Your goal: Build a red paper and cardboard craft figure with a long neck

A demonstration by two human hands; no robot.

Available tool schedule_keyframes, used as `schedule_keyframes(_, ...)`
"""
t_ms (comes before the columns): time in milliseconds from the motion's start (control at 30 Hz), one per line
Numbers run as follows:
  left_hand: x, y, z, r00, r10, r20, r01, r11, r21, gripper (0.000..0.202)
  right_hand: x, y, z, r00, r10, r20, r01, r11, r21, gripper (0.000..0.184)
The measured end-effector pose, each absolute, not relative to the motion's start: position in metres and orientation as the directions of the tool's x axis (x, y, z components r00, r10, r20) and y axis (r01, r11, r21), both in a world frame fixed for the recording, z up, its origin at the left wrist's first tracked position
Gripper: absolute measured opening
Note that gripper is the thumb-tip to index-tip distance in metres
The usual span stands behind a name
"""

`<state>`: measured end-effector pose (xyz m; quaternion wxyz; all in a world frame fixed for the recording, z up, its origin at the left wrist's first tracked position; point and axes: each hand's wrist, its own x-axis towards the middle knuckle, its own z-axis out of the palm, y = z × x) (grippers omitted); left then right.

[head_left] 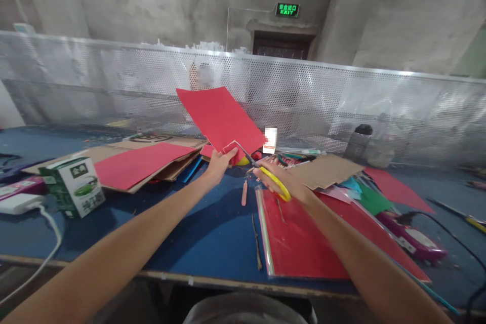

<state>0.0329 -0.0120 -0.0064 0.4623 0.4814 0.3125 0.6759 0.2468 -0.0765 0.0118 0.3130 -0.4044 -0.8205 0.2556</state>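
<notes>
My left hand (220, 164) pinches the lower edge of a red sheet of paper (224, 116), which tilts up above the table. In my right hand (277, 174) is a pair of scissors (275, 182) with yellow handles. The blades reach up and left to the sheet, close to my left fingers, at a pale-edged cut in it. How far apart the blades stand, I cannot tell. Below the hands, a pinkish crayon-like stick (244, 193) lies on the blue table (190, 235). A pack of coloured paper (304, 243), red on top, lies under my right forearm.
On the left stand a green and white milk carton (78, 187) and cardboard (182, 144) bearing a red sheet (140, 162). A twig (257, 243) lies near the front. To the right are brown cardboard (330, 169), a purple box (413, 238) and a dark bottle (359, 142). A perforated metal screen (152, 81) runs behind.
</notes>
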Motion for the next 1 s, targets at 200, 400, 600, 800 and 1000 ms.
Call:
schedule_keyframes(200,0.031,-0.009,-0.005,-0.181,0.915,0.362,-0.318,-0.402,0.859,0.041,0.249,-0.067,0.001,-0.491,0.809,0.323,0.461,0.555,-0.692,0.045)
schedule_keyframes(400,0.031,-0.007,-0.007,-0.202,0.865,0.459,-0.264,-0.499,0.825,0.037,0.247,-0.063,-0.009,-0.481,0.817,0.318,0.423,0.534,-0.732,0.05)
schedule_keyframes(600,0.033,-0.013,-0.005,-0.193,0.866,0.462,-0.235,-0.498,0.835,0.04,0.247,-0.068,-0.005,-0.481,0.825,0.296,0.421,0.513,-0.748,0.051)
schedule_keyframes(800,0.034,-0.013,-0.005,-0.17,0.869,0.465,-0.249,-0.495,0.833,0.041,0.247,-0.067,-0.005,-0.477,0.818,0.32,0.423,0.533,-0.733,0.051)
schedule_keyframes(1000,0.034,-0.011,-0.007,-0.164,0.875,0.456,-0.252,-0.484,0.838,0.041,0.245,-0.067,-0.003,-0.469,0.826,0.314,0.444,0.528,-0.724,0.051)
